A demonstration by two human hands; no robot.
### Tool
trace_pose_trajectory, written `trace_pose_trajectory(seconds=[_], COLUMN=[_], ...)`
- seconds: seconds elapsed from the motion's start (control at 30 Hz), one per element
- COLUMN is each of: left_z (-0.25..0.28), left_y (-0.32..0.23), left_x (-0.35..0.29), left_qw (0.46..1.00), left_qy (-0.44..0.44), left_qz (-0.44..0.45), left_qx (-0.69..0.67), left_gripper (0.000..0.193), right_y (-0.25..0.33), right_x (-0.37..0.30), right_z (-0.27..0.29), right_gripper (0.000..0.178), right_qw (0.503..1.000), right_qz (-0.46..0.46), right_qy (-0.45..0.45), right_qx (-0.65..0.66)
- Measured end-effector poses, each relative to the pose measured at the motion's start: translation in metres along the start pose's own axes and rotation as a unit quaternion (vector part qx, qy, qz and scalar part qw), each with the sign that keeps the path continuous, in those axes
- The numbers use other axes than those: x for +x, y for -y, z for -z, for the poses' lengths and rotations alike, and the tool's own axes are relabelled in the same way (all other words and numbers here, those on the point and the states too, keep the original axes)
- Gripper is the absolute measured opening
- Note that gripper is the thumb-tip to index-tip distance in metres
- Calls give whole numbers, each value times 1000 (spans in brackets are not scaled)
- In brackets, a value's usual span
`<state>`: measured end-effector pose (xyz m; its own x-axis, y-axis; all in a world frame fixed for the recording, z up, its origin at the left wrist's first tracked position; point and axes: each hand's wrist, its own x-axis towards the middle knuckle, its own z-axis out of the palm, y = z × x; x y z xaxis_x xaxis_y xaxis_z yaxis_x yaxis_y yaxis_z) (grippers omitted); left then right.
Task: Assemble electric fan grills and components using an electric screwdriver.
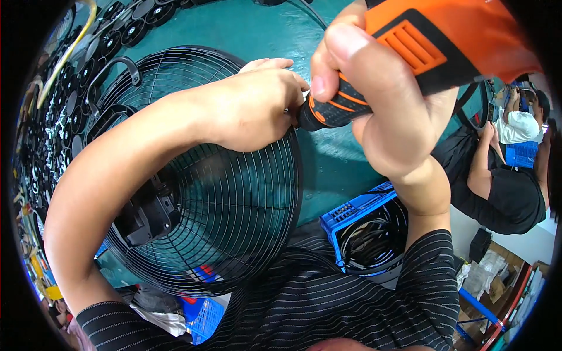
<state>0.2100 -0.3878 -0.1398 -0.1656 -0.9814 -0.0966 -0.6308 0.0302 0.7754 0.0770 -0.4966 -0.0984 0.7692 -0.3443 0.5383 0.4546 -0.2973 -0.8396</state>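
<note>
My right hand (392, 111) is wrapped round an orange and black cordless screwdriver (424, 50), held sideways at the upper right. The tool's dark nose points left, at the rim of a black wire fan guard (252, 199). My left hand (260, 111) bends over that rim, right beside the nose. Its fingers are curled there, and whatever they pinch is hidden by the hand and the tool. The tool's tip is out of sight too. Inside the round guard sits a black motor housing (149, 219), partly behind my left forearm. A curved black handle (120, 67) rises at the guard's far left.
A green tabletop (328, 158) lies under the fan. Several black round parts (111, 44) crowd its far left. Near my right forearm, a blue crate (357, 213) holds black wire rings. Co-workers (497, 181) sit at the right, by a red and blue rack (497, 322).
</note>
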Motion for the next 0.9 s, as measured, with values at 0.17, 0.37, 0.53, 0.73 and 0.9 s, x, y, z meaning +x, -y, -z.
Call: trace_pose_trajectory(seconds=[0.17, 0.37, 0.53, 0.73, 0.9], left_z=[11, 29, 19, 9, 9], left_y=[-11, -28, -15, -1, -2], left_x=[-6, -8, -13, -12, -10], left_qw=[998, 987, 998, 1000, 1000], left_qy=[43, 122, 40, 17, 28], left_qz=[50, 98, 52, -8, -3], left_qx=[-22, 19, -15, -10, 11], left_gripper=[22, 16, 18, 18, 17], right_y=[-3, -3, -4, 0, -1], right_x=[-2, -4, -1, -1, 0], right_z=[2, 3, -13, -20, -22], right_gripper=[8, 7, 7, 7, 7], right_qw=[1000, 999, 998, 996, 995], right_qz=[0, 0, 6, 13, 17], right_qy=[10, 20, 34, 47, 51], right_qx=[20, 41, 59, 74, 82])
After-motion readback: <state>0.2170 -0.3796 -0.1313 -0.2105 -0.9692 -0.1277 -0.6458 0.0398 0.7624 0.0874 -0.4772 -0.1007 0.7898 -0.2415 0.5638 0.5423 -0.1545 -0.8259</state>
